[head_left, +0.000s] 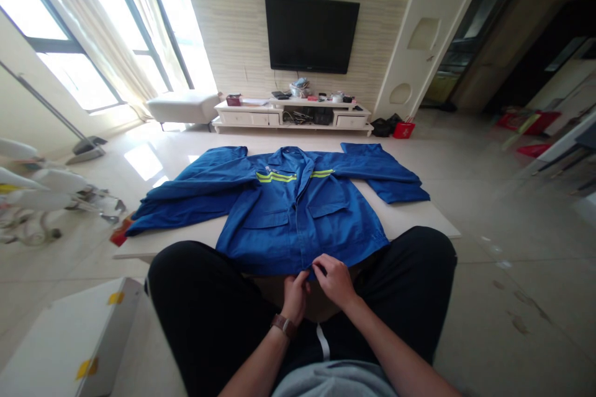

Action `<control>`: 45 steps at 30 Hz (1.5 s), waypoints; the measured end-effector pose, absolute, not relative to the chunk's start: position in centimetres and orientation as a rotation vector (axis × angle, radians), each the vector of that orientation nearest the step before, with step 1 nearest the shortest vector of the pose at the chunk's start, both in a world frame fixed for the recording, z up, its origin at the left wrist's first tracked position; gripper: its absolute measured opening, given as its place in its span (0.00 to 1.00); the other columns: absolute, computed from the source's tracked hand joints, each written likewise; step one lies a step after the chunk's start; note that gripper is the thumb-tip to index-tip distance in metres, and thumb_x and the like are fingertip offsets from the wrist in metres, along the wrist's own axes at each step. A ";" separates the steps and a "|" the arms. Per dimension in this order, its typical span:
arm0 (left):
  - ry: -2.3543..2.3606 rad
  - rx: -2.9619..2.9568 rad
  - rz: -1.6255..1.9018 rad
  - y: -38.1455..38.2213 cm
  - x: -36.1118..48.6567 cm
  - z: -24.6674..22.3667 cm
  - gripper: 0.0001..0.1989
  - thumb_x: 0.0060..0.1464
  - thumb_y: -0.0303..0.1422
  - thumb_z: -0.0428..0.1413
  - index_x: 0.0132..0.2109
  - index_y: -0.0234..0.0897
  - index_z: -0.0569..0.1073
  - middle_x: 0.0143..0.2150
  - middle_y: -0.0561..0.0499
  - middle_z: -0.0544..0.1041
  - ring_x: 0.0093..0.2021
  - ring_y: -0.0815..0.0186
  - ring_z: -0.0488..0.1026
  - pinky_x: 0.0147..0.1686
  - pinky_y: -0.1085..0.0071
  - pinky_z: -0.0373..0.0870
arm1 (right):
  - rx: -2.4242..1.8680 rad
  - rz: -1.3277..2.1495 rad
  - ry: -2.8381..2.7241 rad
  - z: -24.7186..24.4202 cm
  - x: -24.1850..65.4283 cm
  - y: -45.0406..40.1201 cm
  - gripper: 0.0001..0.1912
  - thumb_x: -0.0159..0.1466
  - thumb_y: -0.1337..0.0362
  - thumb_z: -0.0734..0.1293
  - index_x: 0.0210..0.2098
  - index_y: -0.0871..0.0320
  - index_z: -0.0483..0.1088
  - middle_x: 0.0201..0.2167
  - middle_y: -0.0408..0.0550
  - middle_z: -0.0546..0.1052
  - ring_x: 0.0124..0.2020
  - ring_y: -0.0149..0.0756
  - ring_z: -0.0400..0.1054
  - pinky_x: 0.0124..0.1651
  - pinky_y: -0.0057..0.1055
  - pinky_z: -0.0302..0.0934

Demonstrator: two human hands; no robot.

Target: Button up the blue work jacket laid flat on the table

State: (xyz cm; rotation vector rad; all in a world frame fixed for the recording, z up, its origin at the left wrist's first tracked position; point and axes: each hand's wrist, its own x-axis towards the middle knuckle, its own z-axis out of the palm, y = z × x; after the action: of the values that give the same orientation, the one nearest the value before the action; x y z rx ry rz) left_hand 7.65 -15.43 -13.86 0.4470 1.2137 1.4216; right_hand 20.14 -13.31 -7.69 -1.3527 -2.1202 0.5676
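Observation:
A blue jacket (270, 223) with yellow-green stripes lies front side up on a low white table (431, 217), its collar away from me and its sleeves spread to both sides. My left hand (296, 298) has its fingers closed on the bottom hem, near the middle front. Just to the right, my right hand (334, 278) pinches the same hem close to the front opening. The two hands almost touch. More blue cloth (186, 214) lies beneath the left sleeve.
My knees in black trousers flank the jacket. A white box (69, 335) with yellow tabs stands at lower left. Beyond the table are a white TV cabinet (246, 118), a bench (184, 107) and a red bin (403, 130). White equipment (51, 189) stands at left.

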 end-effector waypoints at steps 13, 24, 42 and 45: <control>1.371 0.494 1.287 -15.6 7.3 -16.3 0.17 0.45 0.42 0.59 0.18 0.37 0.65 0.14 0.56 0.61 0.17 0.73 0.58 0.20 0.74 0.51 | -1.366 0.312 -2.489 -3.8 17.2 -9.3 0.23 0.70 0.56 0.62 0.64 0.45 0.64 0.50 0.50 0.71 0.47 0.40 0.69 0.44 0.30 0.60; 1.037 0.564 0.807 -16.4 7.7 -16.0 0.21 0.47 0.45 0.54 0.41 0.32 0.75 0.31 0.49 0.77 0.23 0.71 0.68 0.23 0.76 0.56 | -1.473 0.579 -2.071 -6.0 17.8 -3.0 0.02 0.57 0.68 0.65 0.30 0.55 0.68 0.26 0.41 0.72 0.30 0.33 0.65 0.36 0.28 0.54; 1.321 2.414 0.438 -0.9 -0.1 -0.3 0.13 0.60 0.26 0.50 0.42 0.38 0.79 0.44 0.46 0.80 0.46 0.61 0.76 0.48 0.69 0.68 | -1.318 0.949 -1.621 -9.7 19.3 -2.5 0.20 0.53 0.69 0.61 0.45 0.55 0.71 0.32 0.41 0.71 0.26 0.31 0.63 0.33 0.27 0.61; 1.590 2.470 0.263 0.7 -0.2 -1.8 0.13 0.62 0.29 0.49 0.39 0.37 0.78 0.42 0.43 0.80 0.45 0.59 0.77 0.46 0.67 0.70 | -1.304 0.964 -1.581 -9.6 19.3 -2.5 0.22 0.52 0.69 0.61 0.46 0.55 0.70 0.32 0.42 0.71 0.27 0.31 0.64 0.32 0.27 0.61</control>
State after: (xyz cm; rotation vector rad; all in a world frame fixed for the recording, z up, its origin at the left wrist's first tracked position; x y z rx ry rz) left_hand -0.21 0.68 -1.83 2.4703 1.5895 0.2634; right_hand 19.34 -2.52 -9.60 -1.3036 -1.5814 0.9635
